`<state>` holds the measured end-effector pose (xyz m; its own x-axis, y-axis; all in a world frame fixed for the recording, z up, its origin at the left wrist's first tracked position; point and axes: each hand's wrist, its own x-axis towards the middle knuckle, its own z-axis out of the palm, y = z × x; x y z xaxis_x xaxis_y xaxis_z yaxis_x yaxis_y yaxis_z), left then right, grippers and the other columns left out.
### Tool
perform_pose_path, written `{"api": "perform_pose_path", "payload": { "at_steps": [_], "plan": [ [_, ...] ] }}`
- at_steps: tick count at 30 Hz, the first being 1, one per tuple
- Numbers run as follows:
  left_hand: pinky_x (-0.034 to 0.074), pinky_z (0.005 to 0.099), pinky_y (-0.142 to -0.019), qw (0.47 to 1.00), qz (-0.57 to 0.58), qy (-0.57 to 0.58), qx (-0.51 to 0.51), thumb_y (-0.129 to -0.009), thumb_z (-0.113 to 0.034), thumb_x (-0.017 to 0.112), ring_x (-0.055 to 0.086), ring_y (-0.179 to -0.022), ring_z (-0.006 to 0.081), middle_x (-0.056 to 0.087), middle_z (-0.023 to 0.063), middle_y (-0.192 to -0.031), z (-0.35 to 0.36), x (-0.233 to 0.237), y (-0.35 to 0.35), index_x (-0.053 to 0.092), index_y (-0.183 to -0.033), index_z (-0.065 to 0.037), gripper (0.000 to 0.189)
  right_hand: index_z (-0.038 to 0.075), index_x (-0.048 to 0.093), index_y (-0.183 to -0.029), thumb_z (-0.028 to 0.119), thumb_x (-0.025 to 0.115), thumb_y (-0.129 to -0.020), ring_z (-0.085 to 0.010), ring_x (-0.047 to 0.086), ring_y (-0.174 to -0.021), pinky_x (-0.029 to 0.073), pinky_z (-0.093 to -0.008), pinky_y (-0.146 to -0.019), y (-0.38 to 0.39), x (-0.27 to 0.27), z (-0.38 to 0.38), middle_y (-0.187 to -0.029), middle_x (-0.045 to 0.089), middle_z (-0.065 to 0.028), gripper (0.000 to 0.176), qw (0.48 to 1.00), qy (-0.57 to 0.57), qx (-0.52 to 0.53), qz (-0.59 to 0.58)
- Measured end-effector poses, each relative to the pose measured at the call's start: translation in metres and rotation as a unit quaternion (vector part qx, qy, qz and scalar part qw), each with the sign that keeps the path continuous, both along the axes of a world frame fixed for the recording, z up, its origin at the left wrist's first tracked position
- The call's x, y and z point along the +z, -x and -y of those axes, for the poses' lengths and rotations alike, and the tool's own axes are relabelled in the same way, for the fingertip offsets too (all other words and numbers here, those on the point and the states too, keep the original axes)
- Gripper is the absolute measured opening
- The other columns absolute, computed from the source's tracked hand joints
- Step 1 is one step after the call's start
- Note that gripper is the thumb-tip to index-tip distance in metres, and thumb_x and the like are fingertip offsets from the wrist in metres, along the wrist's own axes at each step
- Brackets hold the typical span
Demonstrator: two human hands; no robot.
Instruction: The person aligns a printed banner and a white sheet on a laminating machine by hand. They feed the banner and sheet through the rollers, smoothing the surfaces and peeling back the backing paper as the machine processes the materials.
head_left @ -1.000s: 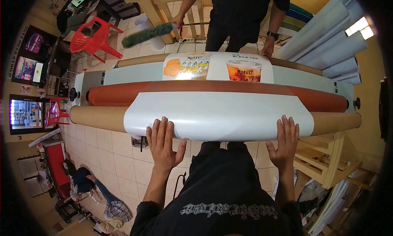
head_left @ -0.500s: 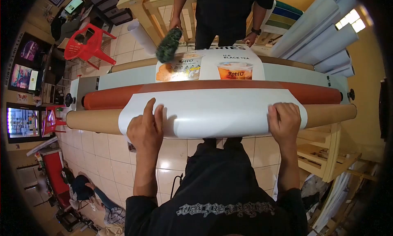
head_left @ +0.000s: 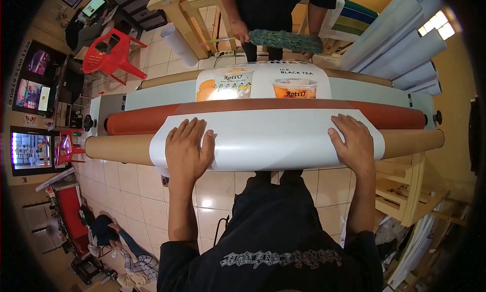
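Note:
A white sheet point(head_left: 268, 140) drapes over the brown cardboard tube point(head_left: 116, 148) in front of me, its far edge meeting the red roller point(head_left: 142, 121). My left hand point(head_left: 189, 146) lies on the sheet's left part, fingers stretched out and thumb apart. On the right part my right hand point(head_left: 353, 142) rests palm down, its fingers extended. Beyond the roller, a printed poster point(head_left: 263, 89) with drinks and the words "ICE BLACK TEA" comes through the machine. Across from me a co-worker's hand point(head_left: 241, 31) holds a green fluffy duster point(head_left: 283, 40) level above the poster.
Round black knobs point(head_left: 89, 123) sit at the machine's ends. Several big rolls point(head_left: 405, 44) lean at the back right, above a wooden frame point(head_left: 405, 191). Red plastic chairs point(head_left: 114, 56) stand at the left. A seated person point(head_left: 121, 246) is at the lower left.
Both my hands have flattened from curled fingers onto the sheet. The co-worker's duster has lifted off the poster's left side and moved right, now held level.

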<state>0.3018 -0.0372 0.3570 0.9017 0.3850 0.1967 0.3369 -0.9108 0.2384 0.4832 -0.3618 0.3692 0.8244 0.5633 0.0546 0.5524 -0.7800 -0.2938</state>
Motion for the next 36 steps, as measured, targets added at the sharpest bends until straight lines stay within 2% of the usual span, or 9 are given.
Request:
{"api": "perform_pose_path", "payload": {
  "at_steps": [1, 2, 10, 36],
  "plan": [
    [0.038, 0.0488, -0.105, 1.0, -0.011, 0.017, 0.001, -0.096, -0.03, 0.05, 0.059, -0.117, 0.0372, 0.067, 0.0189, -0.119, 0.0, 0.0, 0.0, 0.068, -0.112, -0.002, 0.038, 0.002, 0.068, -0.113, 0.034, 0.058, -0.091, -0.0361, 0.059, -0.116, 0.041, -0.0485, -0.102, -0.001, 0.003, -0.002, -0.123, 0.065, -0.0206, 0.04, 0.998, 0.013, -0.007, -0.065],
    [0.038, 0.0488, -0.105, 1.0, -0.011, 0.016, 0.002, -0.096, -0.03, 0.05, 0.059, -0.117, 0.0372, 0.067, 0.0189, -0.119, 0.001, 0.0, 0.001, 0.068, -0.112, -0.002, 0.038, 0.002, 0.068, -0.113, 0.034, 0.058, -0.091, -0.0361, 0.059, -0.116, 0.041, -0.0485, -0.102, -0.001, 0.002, -0.001, -0.123, 0.065, -0.0206, 0.04, 0.998, 0.013, -0.005, -0.065],
    [0.041, 0.0454, -0.1, 1.0, 0.01, 0.008, -0.001, -0.093, -0.027, 0.053, 0.064, -0.109, 0.0324, 0.071, 0.0156, -0.111, 0.0, -0.001, 0.002, 0.071, -0.106, -0.002, 0.033, 0.002, 0.069, -0.113, 0.032, 0.057, -0.091, -0.0374, 0.06, -0.116, 0.04, -0.0493, -0.104, 0.005, -0.01, 0.004, -0.12, 0.066, -0.0214, 0.039, 1.0, 0.0, -0.001, -0.001],
    [0.04, 0.0459, -0.103, 1.0, 0.027, -0.004, -0.001, -0.092, -0.025, 0.055, 0.062, -0.112, 0.0323, 0.07, 0.0151, -0.114, 0.001, -0.002, 0.009, 0.07, -0.109, -0.004, 0.032, 0.002, 0.066, -0.119, 0.033, 0.058, -0.091, -0.0349, 0.057, -0.119, 0.033, -0.0516, -0.109, 0.027, -0.016, 0.01, -0.122, 0.065, -0.0178, 0.042, 0.997, -0.023, -0.018, 0.066]
  ]
}}
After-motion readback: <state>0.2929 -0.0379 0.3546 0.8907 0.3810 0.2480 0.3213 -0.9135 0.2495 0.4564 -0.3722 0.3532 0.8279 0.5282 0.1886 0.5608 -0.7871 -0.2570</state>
